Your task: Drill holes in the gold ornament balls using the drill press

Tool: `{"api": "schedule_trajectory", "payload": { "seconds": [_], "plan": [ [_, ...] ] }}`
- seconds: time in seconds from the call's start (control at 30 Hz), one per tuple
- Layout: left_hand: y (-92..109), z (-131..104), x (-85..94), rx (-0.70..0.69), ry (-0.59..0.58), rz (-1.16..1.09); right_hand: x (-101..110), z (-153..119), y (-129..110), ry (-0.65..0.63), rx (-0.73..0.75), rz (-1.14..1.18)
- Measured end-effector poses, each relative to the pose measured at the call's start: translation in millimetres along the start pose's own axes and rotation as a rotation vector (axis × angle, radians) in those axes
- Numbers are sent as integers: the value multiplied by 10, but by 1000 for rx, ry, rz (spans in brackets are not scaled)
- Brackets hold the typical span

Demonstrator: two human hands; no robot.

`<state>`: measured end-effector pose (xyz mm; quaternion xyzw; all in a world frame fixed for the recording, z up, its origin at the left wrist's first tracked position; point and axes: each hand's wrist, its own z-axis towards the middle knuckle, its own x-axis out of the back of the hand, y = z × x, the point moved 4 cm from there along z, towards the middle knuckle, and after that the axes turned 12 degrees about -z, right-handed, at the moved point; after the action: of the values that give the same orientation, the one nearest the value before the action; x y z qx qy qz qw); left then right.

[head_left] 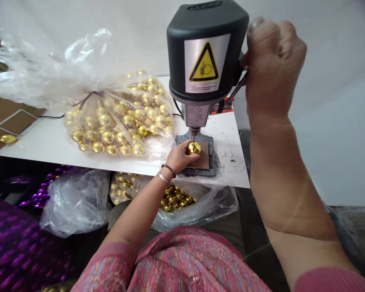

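My left hand [180, 157] grips a shiny gold ball [194, 148] between thumb and fingers, on a brown board [203, 159] over the grey base of a bench drill press [208, 50]. Straight above the ball is the drill bit [194, 138]; its tip meets the top of the ball or is very near it. Raised at the right of the machine's black head, my right hand [275, 67] is closed around the feed lever [239, 84], most of which the fingers hide.
A tied clear bag [118, 117] of gold balls lies on the white table [30, 152]. Below the front edge, an open plastic bag [213, 207] holds more gold balls. Dark shavings surround the base. Purple balls [18, 243] are at lower left; a loose gold ball [8, 139] is at far left.
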<state>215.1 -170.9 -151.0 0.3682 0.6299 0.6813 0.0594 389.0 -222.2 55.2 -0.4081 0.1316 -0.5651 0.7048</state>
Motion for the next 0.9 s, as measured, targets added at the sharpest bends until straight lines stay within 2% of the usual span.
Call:
{"api": "schedule_trajectory", "payload": {
  "seconds": [0.1,0.2,0.3,0.4,0.6,0.9],
  "plan": [
    [7,-16,-3,-8,3,28,159,-264,-42,63,155,-13],
    [13,-23,-4,-16,1,64,313,-617,-20,108,291,-139],
    [23,-29,-3,-28,-2,77,374,-922,109,129,334,-268],
    [29,-39,-1,-32,-7,71,350,-1124,263,172,350,-302],
    [2,-47,-10,-31,-3,38,243,-1275,425,247,398,-231],
    [-5,-53,-8,-56,-26,4,160,-1317,572,248,429,-110]
  ]
}}
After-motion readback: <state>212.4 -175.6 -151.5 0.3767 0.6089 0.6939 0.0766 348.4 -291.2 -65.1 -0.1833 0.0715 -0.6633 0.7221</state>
